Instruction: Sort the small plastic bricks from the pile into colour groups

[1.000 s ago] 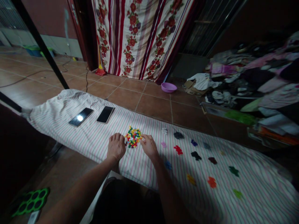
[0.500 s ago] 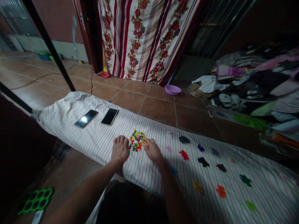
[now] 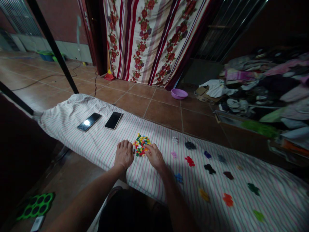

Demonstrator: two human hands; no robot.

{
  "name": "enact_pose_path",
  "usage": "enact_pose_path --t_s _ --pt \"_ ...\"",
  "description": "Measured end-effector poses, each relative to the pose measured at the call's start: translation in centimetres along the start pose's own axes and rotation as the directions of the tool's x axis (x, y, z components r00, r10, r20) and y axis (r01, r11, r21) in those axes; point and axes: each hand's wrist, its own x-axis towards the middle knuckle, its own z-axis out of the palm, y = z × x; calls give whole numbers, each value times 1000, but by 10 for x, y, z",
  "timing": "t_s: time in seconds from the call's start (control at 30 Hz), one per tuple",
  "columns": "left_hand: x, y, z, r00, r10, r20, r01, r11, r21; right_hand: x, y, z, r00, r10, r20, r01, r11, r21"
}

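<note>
A heap of small multicoloured pieces (image 3: 140,141), in red, yellow, green and white, lies on the striped cloth (image 3: 154,187). My left hand (image 3: 124,154) rests palm down on the cloth against the heap's left side, fingers slightly bent and lying on the fabric; nothing shows in it. Over the heap's right part reaches my right hand (image 3: 154,156), thumb and forefinger brought together. Whatever is between those fingertips is too small to make out. Sorted by colour, several little clusters lie to the right, among them a red cluster (image 3: 190,161), a blue cluster (image 3: 179,178) and a pink cluster (image 3: 173,154).
Two phones, a left phone (image 3: 89,121) and a right phone (image 3: 113,120), lie on the cloth at the left. More clusters, such as the orange cluster (image 3: 228,199), spread rightward. A purple basin (image 3: 179,94) stands on the tiled floor. Clothes (image 3: 260,77) are heaped at the right.
My right hand has shifted slightly left, its fingertips now further over the heap. The left hand has stayed in place.
</note>
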Motion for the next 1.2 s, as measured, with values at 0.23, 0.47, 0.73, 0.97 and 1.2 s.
enact_pose_path --t_s 0.23,0.47,0.73,0.97,1.2 --pt "0 0 1 1000 6 4 -6 1000 17 -1 6 -3 1000 -23 -6 23 996 81" --pt "0 0 0 1000 6 16 -6 1000 23 -3 8 -5 999 -36 16 34 993 109" --pt "0 1 -3 1000 -7 20 7 1000 4 -4 8 -12 1000 -18 4 18 996 93" --pt "0 1 -3 1000 -4 8 4 1000 16 -6 9 -15 999 -12 40 9 998 63" --pt "0 1 -1 1000 -7 14 7 1000 9 -5 6 -15 999 19 45 -20 1000 11"
